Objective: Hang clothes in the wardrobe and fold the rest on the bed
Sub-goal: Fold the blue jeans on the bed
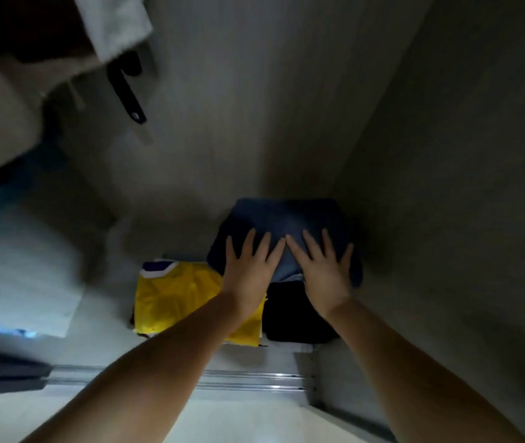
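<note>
- White garment [15,129] hangs blurred at upper left, a black strap [128,91] beside it
- Yellow shirt [174,298] lies folded on the wardrobe floor [101,330], just left of a dark pile [296,318]
- Left hand [250,276], fingers straight and spread, presses flat on the blue cloth [286,219] atop the pile
- Right hand [325,270] likewise flat, gripping nothing, index fingertips nearly touching

Dim pale wardrobe walls [254,107], pale floor [101,330], metal sliding-door track [248,380] at the threshold.

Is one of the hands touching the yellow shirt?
No, both the left hand and the right hand press flat on the blue garment, beside the yellow shirt.
</note>
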Demonstrator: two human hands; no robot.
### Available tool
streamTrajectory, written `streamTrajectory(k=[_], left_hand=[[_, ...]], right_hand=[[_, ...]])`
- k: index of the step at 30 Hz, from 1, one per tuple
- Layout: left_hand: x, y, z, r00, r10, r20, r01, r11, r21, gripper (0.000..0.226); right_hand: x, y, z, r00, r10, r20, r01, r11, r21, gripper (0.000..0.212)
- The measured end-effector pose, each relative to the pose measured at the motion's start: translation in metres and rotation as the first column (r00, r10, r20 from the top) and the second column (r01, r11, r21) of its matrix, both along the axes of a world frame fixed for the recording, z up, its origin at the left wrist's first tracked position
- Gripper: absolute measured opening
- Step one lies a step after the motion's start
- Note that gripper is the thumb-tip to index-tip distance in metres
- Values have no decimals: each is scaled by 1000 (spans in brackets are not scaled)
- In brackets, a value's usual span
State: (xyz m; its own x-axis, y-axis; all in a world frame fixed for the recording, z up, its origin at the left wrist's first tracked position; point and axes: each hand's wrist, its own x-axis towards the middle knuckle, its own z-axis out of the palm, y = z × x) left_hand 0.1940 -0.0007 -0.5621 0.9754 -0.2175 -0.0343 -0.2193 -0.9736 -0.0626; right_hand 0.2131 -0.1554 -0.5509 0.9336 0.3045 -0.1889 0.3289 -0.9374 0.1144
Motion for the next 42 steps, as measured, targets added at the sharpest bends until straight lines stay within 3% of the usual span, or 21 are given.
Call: streamTrajectory(k=[3, 5, 8, 11, 14, 16, 19, 22, 25, 29, 32, 42], left_hand=[[-23, -5, -88, 998, -36, -45, 37, 999, 21, 73], [-44, -5, -147, 994, -73, -84, 75, 997, 23, 62], [-72, -8, -207, 991, -86, -98, 87, 996, 2, 58], [-85, -14, -222, 986, -91, -139, 87, 996, -33, 79], [-85, -12, -209, 969, -50, -244, 38, 998, -51, 101], [-83, -5, -195, 935, -74, -346, 74, 997, -14, 98], [-78, 8, -150, 917, -94, -387, 106, 994, 10, 92], [-65, 17, -72, 903, -74, -424, 81, 997, -2, 75], [-54, 20, 22, 903, 50, -428, -134, 977, -169, 36], [-51, 30, 132, 948, 69, -311, -169, 936, -310, 30], [-56, 45, 199, 971, 69, -231, -151, 920, -360, 29], [-107, 93, 345, 978, 100, -181, -173, 878, -446, 20]], right_hand=[[-29, 1, -78, 1000, -4, 1, 4, 1000, 24, 88], [-52, 2, -130, 998, -15, -53, 14, 1000, -12, 90], [-79, -1, -189, 998, -1, -63, -1, 1000, -27, 69], [-90, -5, -209, 999, 7, -35, -7, 1000, -4, 67], [-92, -5, -196, 980, -45, -192, 34, 998, -59, 76], [-85, -3, -176, 958, -90, -273, 71, 994, -78, 85], [-76, -1, -133, 887, -54, -459, 42, 998, -38, 64], [-68, 5, -59, 875, -31, -483, 110, 985, 135, 40], [-65, 12, 25, 923, -48, -381, 143, 964, 225, 34], [-63, 27, 128, 994, -26, -110, 65, 925, 375, 31], [-66, 38, 197, 1000, -16, 26, 5, 925, 379, 30], [-126, 60, 349, 996, -26, 84, -6, 935, 354, 38]])
